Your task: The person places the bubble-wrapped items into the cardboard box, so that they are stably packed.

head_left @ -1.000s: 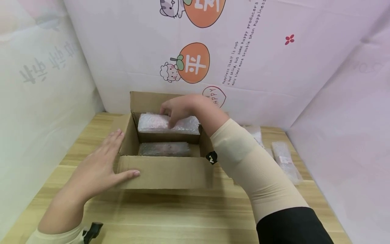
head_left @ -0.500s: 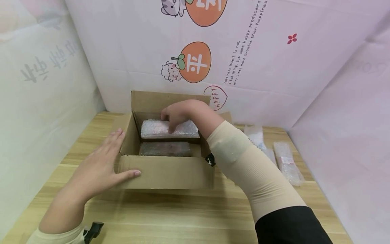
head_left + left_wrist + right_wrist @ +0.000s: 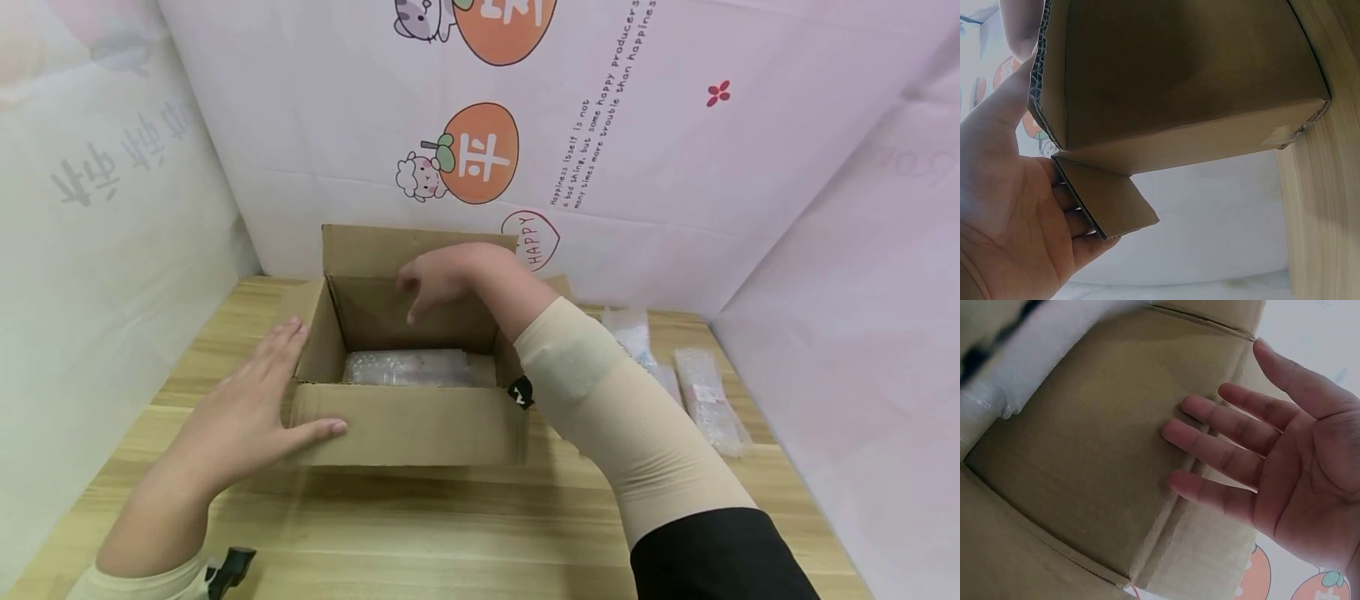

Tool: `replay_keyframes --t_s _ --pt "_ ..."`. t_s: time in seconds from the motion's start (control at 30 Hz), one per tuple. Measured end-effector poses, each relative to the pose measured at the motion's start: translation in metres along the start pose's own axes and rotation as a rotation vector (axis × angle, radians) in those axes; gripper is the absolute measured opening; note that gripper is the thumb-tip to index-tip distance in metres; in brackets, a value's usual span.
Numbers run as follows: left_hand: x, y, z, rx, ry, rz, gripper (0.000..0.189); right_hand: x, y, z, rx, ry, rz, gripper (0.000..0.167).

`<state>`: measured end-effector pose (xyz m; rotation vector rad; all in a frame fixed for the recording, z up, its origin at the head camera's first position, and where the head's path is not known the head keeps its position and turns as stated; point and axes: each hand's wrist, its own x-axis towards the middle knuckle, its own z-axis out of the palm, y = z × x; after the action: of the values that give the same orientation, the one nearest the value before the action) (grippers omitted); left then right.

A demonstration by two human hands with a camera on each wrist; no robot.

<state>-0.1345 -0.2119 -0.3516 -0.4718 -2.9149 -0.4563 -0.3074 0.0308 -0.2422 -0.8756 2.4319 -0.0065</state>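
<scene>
An open cardboard box (image 3: 420, 425) stands on the table with its flaps spread. Inside lies bubble-wrapped stuff (image 3: 405, 367), low behind the front wall; how many pieces it is cannot be told. My left hand (image 3: 236, 417) rests at the box's front left corner, fingers stretched behind the side flap (image 3: 1107, 197) and thumb along the front flap. Over the back of the box hovers my right hand (image 3: 450, 275), holding nothing. The right wrist view shows its fingers (image 3: 1229, 453) spread near the back wall, apart from the bubble wrap (image 3: 1041, 362).
More clear bubble-wrapped packets (image 3: 708, 400) lie on the wooden table (image 3: 420, 533) to the right, partly behind my right forearm. Printed white sheeting (image 3: 630, 250) encloses the back and both sides, close behind the box.
The bubble-wrapped package under my right hand has gone down into the box, and the fingers have let go of it. My left hand has stayed at the corner.
</scene>
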Motion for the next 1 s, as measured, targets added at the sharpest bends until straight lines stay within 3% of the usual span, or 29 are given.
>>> replay_keyframes --t_s 0.23,0.63,1.0 --pt "0.0 0.001 0.0 -0.005 -0.002 -0.004 0.118 -0.013 0.015 -0.003 0.081 0.076 -0.068 0.064" --pt "0.0 0.003 -0.001 0.001 -0.003 -0.006 0.119 -0.063 0.04 -0.006 0.206 0.24 -0.07 0.063" --pt "0.0 0.004 -0.001 0.001 -0.005 -0.004 0.119 -0.111 0.069 0.007 0.292 0.485 -0.072 0.059"
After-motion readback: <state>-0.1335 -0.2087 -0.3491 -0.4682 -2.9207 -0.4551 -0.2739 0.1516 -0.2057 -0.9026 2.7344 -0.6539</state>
